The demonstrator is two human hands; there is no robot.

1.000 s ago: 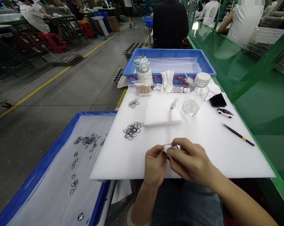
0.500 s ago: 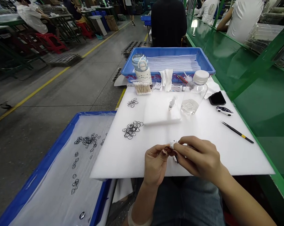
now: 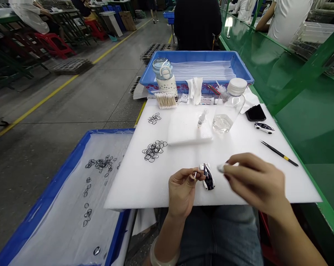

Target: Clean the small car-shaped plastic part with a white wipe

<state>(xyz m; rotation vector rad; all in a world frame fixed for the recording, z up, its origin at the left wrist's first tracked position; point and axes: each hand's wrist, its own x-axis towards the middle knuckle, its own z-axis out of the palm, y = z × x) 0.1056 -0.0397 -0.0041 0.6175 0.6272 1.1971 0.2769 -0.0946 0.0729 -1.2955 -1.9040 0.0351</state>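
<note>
My left hand pinches a small black ring between thumb and fingertips, above the front part of the white board. Just beside those fingers, a white-and-black toy car rests on the board. To its right is my right hand, blurred, with its fingertips closed on a small white piece; I cannot make out its kind. Two heaps of similar rings lie on the board's left side. A dropper bottle stands on a white foam block.
Tweezers, a second toy car and a phone lie right. A clear jar, cotton swabs and a drink bottle stand behind. Blue trays lie beyond and at left, the left one holding rings. A person sits ahead.
My right hand has moved right, away from my left hand, taking the white piece with it. The toy car on the board is now uncovered. My left hand keeps the ring, almost unmoved.
</note>
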